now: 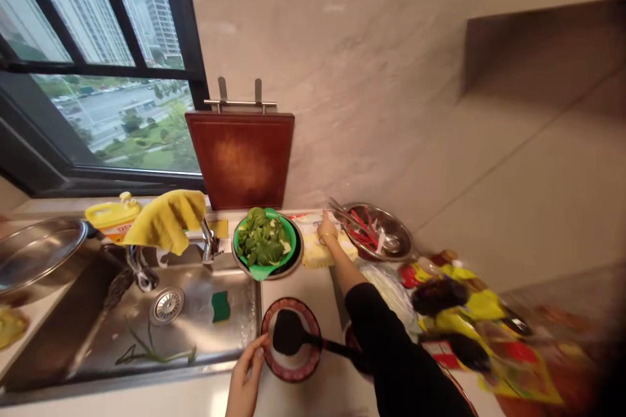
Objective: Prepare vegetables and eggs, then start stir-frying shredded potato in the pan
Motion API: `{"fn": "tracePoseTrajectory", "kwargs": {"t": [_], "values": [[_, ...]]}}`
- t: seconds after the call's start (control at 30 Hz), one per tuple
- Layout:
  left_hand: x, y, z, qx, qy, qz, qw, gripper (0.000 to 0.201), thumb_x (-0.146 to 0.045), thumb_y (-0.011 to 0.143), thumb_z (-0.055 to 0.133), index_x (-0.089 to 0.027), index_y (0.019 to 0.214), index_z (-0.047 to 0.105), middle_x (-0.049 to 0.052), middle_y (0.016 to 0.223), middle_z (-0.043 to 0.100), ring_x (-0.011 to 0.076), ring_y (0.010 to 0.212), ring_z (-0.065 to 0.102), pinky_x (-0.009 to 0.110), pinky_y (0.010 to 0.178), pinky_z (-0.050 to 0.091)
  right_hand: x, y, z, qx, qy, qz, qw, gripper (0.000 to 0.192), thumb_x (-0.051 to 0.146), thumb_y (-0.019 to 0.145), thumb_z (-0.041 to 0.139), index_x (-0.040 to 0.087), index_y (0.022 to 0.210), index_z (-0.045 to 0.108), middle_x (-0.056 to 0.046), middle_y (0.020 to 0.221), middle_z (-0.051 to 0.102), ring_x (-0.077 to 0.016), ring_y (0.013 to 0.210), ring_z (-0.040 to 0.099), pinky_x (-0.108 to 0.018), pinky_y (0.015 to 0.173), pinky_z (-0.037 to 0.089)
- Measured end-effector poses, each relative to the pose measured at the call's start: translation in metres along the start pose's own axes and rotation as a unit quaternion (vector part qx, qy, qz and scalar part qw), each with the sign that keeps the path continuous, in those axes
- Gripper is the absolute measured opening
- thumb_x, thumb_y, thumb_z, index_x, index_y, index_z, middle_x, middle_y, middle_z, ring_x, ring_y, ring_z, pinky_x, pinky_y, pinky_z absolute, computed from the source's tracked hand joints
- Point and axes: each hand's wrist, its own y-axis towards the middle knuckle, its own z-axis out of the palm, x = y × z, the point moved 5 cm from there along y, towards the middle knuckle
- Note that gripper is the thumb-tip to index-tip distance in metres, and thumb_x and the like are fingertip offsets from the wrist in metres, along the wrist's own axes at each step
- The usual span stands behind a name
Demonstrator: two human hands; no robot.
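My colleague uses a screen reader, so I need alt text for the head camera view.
At a kitchen counter, the left hand touches the rim of a red-rimmed plate bearing a black spatula, while the right hand reaches to a yellow packet between a green colander of leafy greens and a steel bowl.
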Motion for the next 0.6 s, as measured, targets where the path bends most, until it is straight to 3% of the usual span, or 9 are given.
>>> {"fn": "tracePoseTrajectory", "kwargs": {"t": [0.13, 0.2, 0.27, 0.33, 0.37, 0.43, 0.5, 0.53, 0.6], "values": [[0.010, 0.023, -0.005, -0.034, -0.036, -0.020, 0.999, 0.054, -0.064, 0.071, 0.055, -0.021, 0.100, 0.070, 0.010, 0.109, 0.067, 0.0272, 0.107, 0.059, 0.038, 0.099, 0.042, 0.013, 0.037, -0.003, -0.034, 0.020, -0.057, 0.998, 0.027, 0.018, 0.082, 0.044, 0.007, 0.097, 0.063, -0.017, 0.084, 0.065, -0.0218, 0.083, 0.060, -0.035, 0.075, 0.043], [-0.004, 0.033, -0.006, -0.027, -0.041, -0.026, 0.998, 0.050, -0.061, 0.070, 0.059, -0.021, 0.099, 0.070, 0.010, 0.107, 0.068, 0.0281, 0.106, 0.059, 0.040, 0.099, 0.042, 0.027, 0.038, -0.017, -0.066, 0.039, -0.101, 0.992, 0.029, 0.017, 0.084, 0.036, 0.009, 0.093, 0.062, -0.018, 0.098, 0.062, -0.0205, 0.096, 0.056, -0.034, 0.083, 0.041], [-0.034, 0.046, -0.007, -0.031, -0.056, -0.013, 0.998, 0.048, -0.058, 0.071, 0.060, -0.021, 0.100, 0.070, 0.010, 0.111, 0.066, 0.0285, 0.109, 0.057, 0.041, 0.101, 0.039, 0.046, 0.019, -0.037, -0.111, 0.088, -0.168, 0.976, 0.028, 0.020, 0.083, 0.034, 0.013, 0.094, 0.059, -0.014, 0.105, 0.060, -0.0191, 0.102, 0.052, -0.033, 0.088, 0.040], [-0.074, 0.063, -0.007, -0.043, -0.102, 0.038, 0.993, 0.049, -0.055, 0.075, 0.057, -0.022, 0.109, 0.066, 0.010, 0.120, 0.061, 0.0274, 0.115, 0.053, 0.042, 0.105, 0.034, 0.068, -0.027, -0.060, -0.147, 0.215, -0.286, 0.922, 0.018, 0.027, 0.078, 0.045, 0.017, 0.087, 0.058, -0.008, 0.093, 0.060, -0.0199, 0.093, 0.054, -0.034, 0.084, 0.043], [-0.094, 0.071, -0.004, -0.041, -0.144, 0.075, 0.986, 0.053, -0.057, 0.076, 0.055, -0.022, 0.116, 0.061, 0.010, 0.127, 0.056, 0.0271, 0.119, 0.050, 0.042, 0.106, 0.031, 0.076, -0.058, -0.067, -0.124, 0.265, -0.327, 0.899, 0.016, 0.030, 0.076, 0.050, 0.019, 0.084, 0.057, -0.004, 0.086, 0.060, -0.0188, 0.086, 0.056, -0.033, 0.080, 0.045], [-0.127, 0.082, 0.005, -0.025, -0.235, 0.132, 0.963, 0.063, -0.061, 0.075, 0.053, -0.022, 0.125, 0.054, 0.010, 0.137, 0.046, 0.0275, 0.125, 0.043, 0.041, 0.107, 0.030, 0.090, -0.129, -0.067, -0.015, 0.326, -0.357, 0.875, 0.016, 0.034, 0.076, 0.053, 0.021, 0.083, 0.059, -0.001, 0.080, 0.060, -0.0170, 0.078, 0.057, -0.031, 0.075, 0.046], [-0.138, 0.082, 0.023, 0.022, -0.311, 0.098, 0.945, 0.069, -0.066, 0.075, 0.049, -0.023, 0.128, 0.049, 0.008, 0.136, 0.047, 0.0276, 0.124, 0.045, 0.039, 0.103, 0.036, 0.096, -0.204, -0.053, 0.093, 0.376, -0.332, 0.860, 0.027, 0.042, 0.075, 0.056, 0.021, 0.091, 0.060, -0.002, 0.084, 0.063, -0.0179, 0.078, 0.060, -0.030, 0.073, 0.049], [-0.135, 0.077, 0.031, 0.030, -0.336, 0.054, 0.940, 0.070, -0.068, 0.073, 0.049, -0.022, 0.124, 0.053, 0.008, 0.129, 0.054, 0.0274, 0.119, 0.049, 0.037, 0.099, 0.041, 0.094, -0.235, -0.043, 0.113, 0.413, -0.282, 0.859, 0.035, 0.044, 0.079, 0.051, 0.022, 0.105, 0.056, -0.004, 0.092, 0.064, -0.0183, 0.081, 0.061, -0.030, 0.071, 0.050], [-0.119, 0.056, 0.046, 0.063, -0.339, -0.051, 0.937, 0.068, -0.069, 0.068, 0.054, -0.020, 0.116, 0.057, 0.008, 0.111, 0.064, 0.0259, 0.108, 0.058, 0.032, 0.090, 0.048, 0.078, -0.285, -0.020, 0.094, 0.440, -0.159, 0.879, 0.044, 0.040, 0.092, 0.024, 0.023, 0.132, 0.037, -0.007, 0.108, 0.064, -0.0178, 0.091, 0.063, -0.033, 0.077, 0.051]]}}
